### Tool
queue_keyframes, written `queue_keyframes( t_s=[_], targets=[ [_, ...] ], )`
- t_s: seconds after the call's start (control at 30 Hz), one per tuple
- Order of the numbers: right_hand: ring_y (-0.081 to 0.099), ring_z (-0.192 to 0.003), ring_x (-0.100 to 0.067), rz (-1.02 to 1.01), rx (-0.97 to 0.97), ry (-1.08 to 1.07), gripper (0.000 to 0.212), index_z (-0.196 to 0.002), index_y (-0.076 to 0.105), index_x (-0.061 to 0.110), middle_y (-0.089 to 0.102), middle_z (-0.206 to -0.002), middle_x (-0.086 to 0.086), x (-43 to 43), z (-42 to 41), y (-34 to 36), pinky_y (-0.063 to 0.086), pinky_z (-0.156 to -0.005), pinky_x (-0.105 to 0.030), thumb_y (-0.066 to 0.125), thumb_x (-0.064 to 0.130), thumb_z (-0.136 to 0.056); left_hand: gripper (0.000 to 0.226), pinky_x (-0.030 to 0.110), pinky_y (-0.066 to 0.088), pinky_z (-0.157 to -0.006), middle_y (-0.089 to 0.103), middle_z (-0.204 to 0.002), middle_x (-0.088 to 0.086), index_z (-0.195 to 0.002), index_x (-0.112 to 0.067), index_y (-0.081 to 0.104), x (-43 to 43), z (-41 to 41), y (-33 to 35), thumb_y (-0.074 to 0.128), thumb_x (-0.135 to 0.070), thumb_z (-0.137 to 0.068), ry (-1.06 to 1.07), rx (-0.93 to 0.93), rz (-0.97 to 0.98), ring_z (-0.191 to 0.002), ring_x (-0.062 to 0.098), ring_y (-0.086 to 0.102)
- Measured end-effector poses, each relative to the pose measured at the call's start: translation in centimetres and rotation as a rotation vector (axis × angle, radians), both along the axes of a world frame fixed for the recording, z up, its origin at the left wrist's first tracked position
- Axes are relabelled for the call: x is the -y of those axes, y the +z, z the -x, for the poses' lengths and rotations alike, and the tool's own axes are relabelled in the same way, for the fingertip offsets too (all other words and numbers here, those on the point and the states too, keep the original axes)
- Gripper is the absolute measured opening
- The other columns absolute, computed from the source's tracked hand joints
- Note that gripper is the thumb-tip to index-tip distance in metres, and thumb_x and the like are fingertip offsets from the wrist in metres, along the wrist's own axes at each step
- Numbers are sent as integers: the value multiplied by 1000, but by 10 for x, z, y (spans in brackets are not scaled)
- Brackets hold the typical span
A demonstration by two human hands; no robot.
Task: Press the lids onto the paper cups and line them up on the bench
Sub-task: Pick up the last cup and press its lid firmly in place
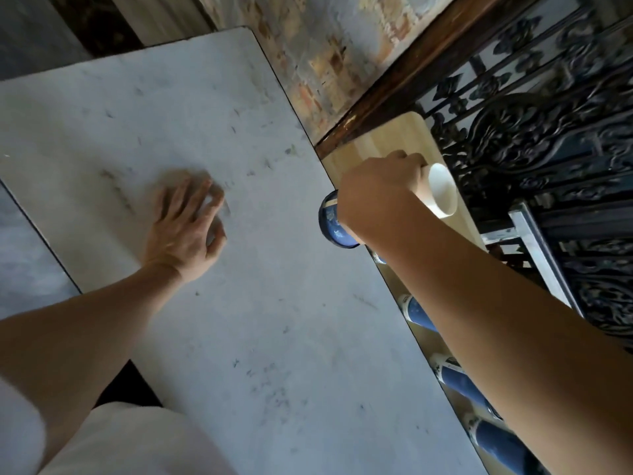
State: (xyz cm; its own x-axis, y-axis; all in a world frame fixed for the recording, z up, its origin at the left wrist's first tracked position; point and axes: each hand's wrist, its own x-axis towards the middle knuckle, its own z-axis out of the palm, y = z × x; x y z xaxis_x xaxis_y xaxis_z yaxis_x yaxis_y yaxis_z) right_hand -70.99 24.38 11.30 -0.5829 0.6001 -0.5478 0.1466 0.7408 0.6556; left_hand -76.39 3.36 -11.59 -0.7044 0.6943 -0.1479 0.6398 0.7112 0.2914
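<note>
My right hand (pixel 380 197) grips a paper cup over the light wooden bench (pixel 400 135), just past the table's right edge. The cup lies tilted in my fist. Its blue end (pixel 334 226) shows left of my hand and a white round end (pixel 442 190) sticks out to the right; whether that is a lid I cannot tell. Under my right forearm, three blue cups (pixel 423 318) (pixel 462 383) (pixel 496 440) with white tops stand in a row along the bench, partly hidden. My left hand (pixel 191 221) rests on the white marble table (pixel 260 303), holding nothing.
A black ornate iron railing (pixel 534 138) runs close along the bench's right side. A dark wooden beam (pixel 387 94) and a worn patterned floor (pixel 325 46) lie beyond the table's far corner. A metal frame (pixel 537 248) stands by the railing.
</note>
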Motion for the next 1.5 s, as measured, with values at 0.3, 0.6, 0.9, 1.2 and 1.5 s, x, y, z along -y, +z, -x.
queue_keyframes(
  t_s=[0.3,0.6,0.9,1.2,1.5],
  targets=[
    [53,-117,-42,62,20,-105,34,-109,59,12,61,-118,-16,-7,2,7,44,-102,-53,70,16,-77,62,41,10,-121,40,-157,5,-145,-21,43,-2,2,3,40,-38,-86,103,26,-6,-147,39,26],
    [59,-95,-28,588,-564,-622,73,-125,45,16,57,-109,-5,-68,3,-3,46,-67,-30,87,30,-67,62,47,16,-121,41,-156,5,-146,-19,43,-3,2,4,40,-38,-87,88,22,16,-146,40,27],
    [63,-113,-21,888,-1561,-1351,81,-133,43,27,62,-128,0,-98,-27,-73,49,-96,-42,90,16,-68,64,39,9,-122,40,-157,4,-147,-21,41,-4,3,4,37,-40,-87,94,30,38,-147,38,25],
    [58,-121,-17,833,-1940,-1526,90,-116,48,42,58,-116,23,-96,-33,-138,51,-105,-50,94,24,-40,63,49,18,-120,43,-156,7,-145,-19,44,-5,2,1,39,-38,-85,100,13,28,-147,40,27],
    [64,-107,-21,784,-1810,-1548,71,-121,46,31,59,-106,15,-76,-29,-138,55,-99,-47,88,10,-68,65,48,17,-121,42,-156,6,-147,-20,43,-5,3,-1,38,-38,-85,107,5,20,-148,38,27]
  ],
)
